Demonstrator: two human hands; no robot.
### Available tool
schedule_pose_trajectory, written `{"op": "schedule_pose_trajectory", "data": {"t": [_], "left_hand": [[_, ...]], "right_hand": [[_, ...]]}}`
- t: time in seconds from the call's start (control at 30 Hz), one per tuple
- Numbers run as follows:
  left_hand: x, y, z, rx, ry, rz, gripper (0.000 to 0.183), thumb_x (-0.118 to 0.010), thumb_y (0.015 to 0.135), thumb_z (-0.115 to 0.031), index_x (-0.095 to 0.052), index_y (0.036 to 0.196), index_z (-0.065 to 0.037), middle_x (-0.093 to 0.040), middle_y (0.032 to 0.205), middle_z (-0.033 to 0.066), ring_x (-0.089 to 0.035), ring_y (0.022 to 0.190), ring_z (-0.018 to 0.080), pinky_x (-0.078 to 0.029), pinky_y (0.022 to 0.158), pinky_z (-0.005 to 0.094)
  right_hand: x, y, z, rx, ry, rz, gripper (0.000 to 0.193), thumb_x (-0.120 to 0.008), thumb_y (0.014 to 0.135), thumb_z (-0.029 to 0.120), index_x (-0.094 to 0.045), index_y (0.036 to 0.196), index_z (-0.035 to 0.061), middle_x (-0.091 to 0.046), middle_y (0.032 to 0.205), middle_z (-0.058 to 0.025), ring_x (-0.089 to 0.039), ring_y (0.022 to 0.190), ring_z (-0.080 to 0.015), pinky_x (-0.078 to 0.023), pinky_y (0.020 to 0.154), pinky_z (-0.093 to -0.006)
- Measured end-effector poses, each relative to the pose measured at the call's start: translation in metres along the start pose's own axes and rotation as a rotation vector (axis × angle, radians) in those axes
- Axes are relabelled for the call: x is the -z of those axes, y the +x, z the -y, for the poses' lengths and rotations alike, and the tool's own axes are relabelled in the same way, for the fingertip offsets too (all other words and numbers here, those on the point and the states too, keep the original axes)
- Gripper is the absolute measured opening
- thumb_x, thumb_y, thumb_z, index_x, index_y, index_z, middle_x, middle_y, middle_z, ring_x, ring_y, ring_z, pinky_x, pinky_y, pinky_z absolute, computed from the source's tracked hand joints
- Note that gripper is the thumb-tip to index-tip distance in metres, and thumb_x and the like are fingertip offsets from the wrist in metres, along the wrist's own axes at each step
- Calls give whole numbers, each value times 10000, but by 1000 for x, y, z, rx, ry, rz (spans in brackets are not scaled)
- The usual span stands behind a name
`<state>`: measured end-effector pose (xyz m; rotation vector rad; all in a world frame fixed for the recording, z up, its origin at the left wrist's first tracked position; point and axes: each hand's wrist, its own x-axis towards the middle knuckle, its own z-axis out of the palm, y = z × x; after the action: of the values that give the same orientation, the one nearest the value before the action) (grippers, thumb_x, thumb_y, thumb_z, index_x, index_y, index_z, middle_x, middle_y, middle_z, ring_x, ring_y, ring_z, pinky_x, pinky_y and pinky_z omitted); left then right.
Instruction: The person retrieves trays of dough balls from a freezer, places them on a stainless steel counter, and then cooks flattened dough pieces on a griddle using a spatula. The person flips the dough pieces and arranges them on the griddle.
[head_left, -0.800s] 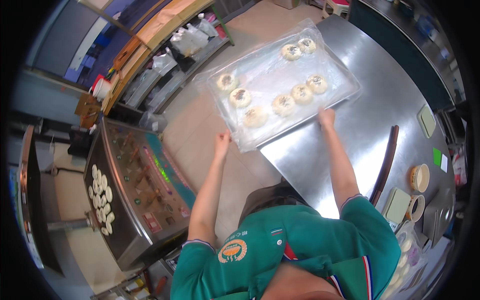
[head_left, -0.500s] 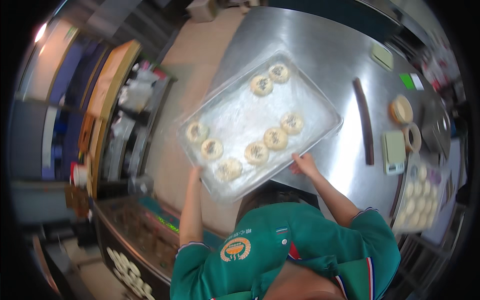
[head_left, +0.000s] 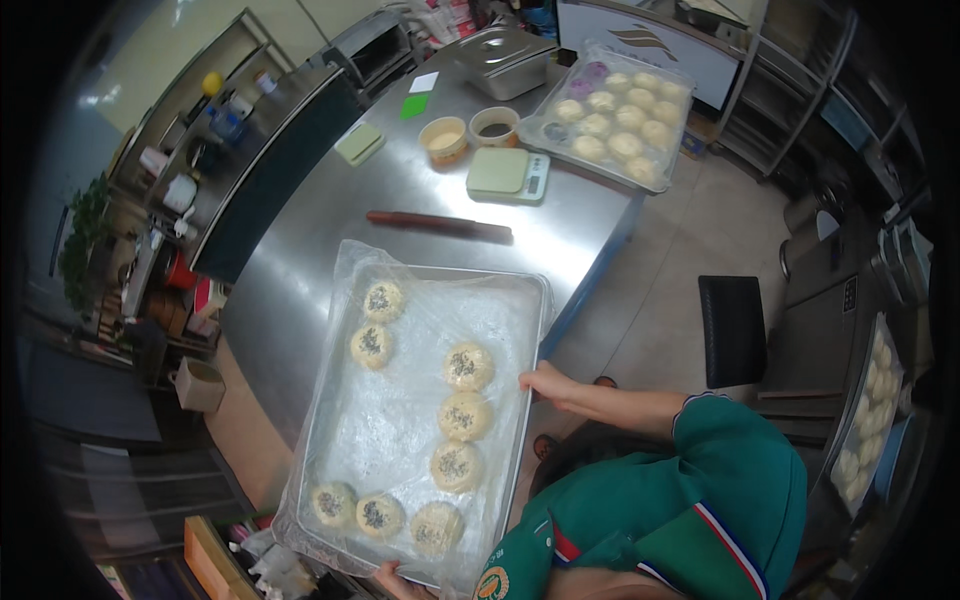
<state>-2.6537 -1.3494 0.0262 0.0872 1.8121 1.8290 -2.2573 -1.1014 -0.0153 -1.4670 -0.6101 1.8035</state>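
Observation:
A metal baking tray (head_left: 530,300) lined with clear plastic film holds several round dough buns (head_left: 468,366) topped with dark seeds. The tray's far end is over the steel table (head_left: 300,270) and its near end hangs past the table's edge. My right hand (head_left: 545,383) grips the tray's right long rim, beside the middle buns. At the bottom of the view my left hand (head_left: 395,578) holds the tray's near short edge, partly cut off by the picture's rim.
On the table beyond the tray lie a wooden rolling pin (head_left: 440,224), a green scale (head_left: 507,173), two small bowls (head_left: 445,138), a lidded steel container (head_left: 500,60) and a second tray of pale buns (head_left: 610,115). A black chair (head_left: 732,330) stands at the right.
The view has swung round. The tray, held in both hands throughout, now points lengthwise along the table, and the rolling pin, scale and second tray lie beyond it.

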Motion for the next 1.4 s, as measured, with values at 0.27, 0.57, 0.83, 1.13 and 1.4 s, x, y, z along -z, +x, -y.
{"op": "schedule_pose_trajectory", "data": {"t": [0.27,0.57,0.83,1.13,1.4], "left_hand": [[-4,29,-3,-24,-25,331,422,-540,635,-74,-536,1040,45,-588,975,149,-602,828,296,-508,727,376],[-58,175,-14,227,79,871,407,-544,635,-79,-538,1026,33,-585,952,138,-594,805,283,-501,711,364],[-153,254,-15,397,230,1189,395,-547,634,-83,-540,1014,22,-582,932,129,-586,785,272,-494,696,353],[-248,269,16,261,153,1325,363,-587,607,-90,-551,958,-5,-556,814,82,-560,712,226,-477,648,332],[-254,290,48,264,101,1350,252,-591,630,-94,-541,869,-32,-542,765,64,-542,656,197,-455,597,327]], "right_hand": [[41,-149,-39,360,192,-137,314,-603,720,130,-630,981,-42,-626,883,-73,-556,789,-162,-443,694,-283],[-46,-228,-136,567,408,-463,460,-554,776,131,-510,1191,-63,-595,1059,-135,-609,919,-216,-517,786,-352],[-110,-210,-176,704,555,-710,451,-559,816,145,-509,1208,-73,-612,1037,-138,-627,920,-214,-538,768,-340],[-142,-181,-198,693,605,-909,445,-561,824,157,-489,1228,-13,-600,1072,-109,-621,943,-218,-533,790,-382],[-146,-161,-208,905,459,-866,410,-564,843,165,-507,1196,-36,-606,1067,-111,-618,947,-214,-528,798,-370]]}}
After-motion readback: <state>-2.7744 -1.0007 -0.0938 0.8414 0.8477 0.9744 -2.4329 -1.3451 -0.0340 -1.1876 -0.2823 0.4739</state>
